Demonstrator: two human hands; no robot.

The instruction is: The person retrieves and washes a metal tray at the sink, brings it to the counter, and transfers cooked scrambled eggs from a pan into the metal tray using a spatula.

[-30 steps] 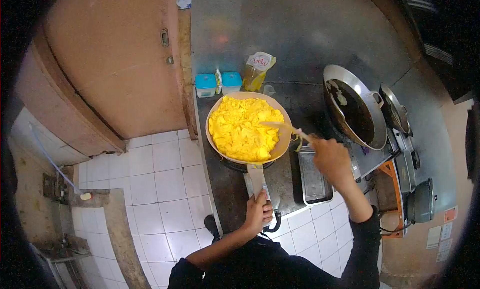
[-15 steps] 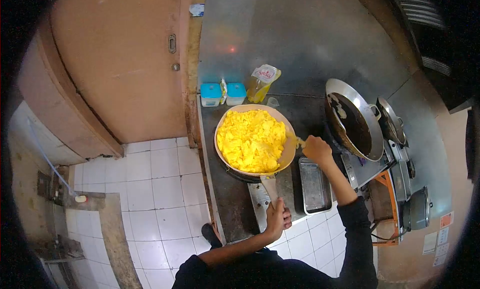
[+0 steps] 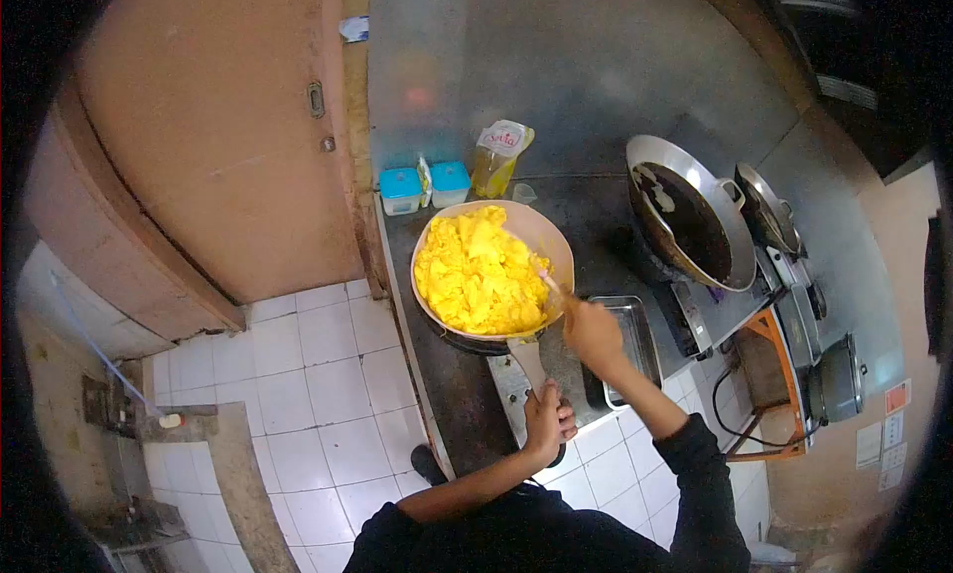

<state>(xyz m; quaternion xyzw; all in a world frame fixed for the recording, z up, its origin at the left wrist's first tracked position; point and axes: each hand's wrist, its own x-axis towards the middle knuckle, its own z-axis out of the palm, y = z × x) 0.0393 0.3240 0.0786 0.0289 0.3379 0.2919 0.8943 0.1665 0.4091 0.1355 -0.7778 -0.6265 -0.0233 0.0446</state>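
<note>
A light-coloured frying pan [image 3: 549, 237] sits on the stove burner, heaped with yellow scrambled eggs [image 3: 467, 280]. My left hand [image 3: 548, 424] is wrapped round the pan's pale handle, below the pan. At the pan's right rim, my right hand [image 3: 594, 335] is closed on a slim stirring utensil [image 3: 551, 282]. Its working end is sunk in the eggs and hidden, so I cannot tell its exact kind. Some egg is heaped up at the middle and back of the pan. Bare pan surface shows along the right side.
Behind the pan stand two blue-lidded tubs [image 3: 450, 179] and an oil pouch [image 3: 501, 159]. A metal tray [image 3: 627, 325] lies right of the pan. Further right sits a large wok [image 3: 730, 260] with dark oil; another pan [image 3: 769, 206] is beyond it.
My right hand has moved left and down in the view, bringing the utensil from the pan's right rim into the eggs. The eggs are pushed leftward, baring more pan. My left hand keeps its hold.
</note>
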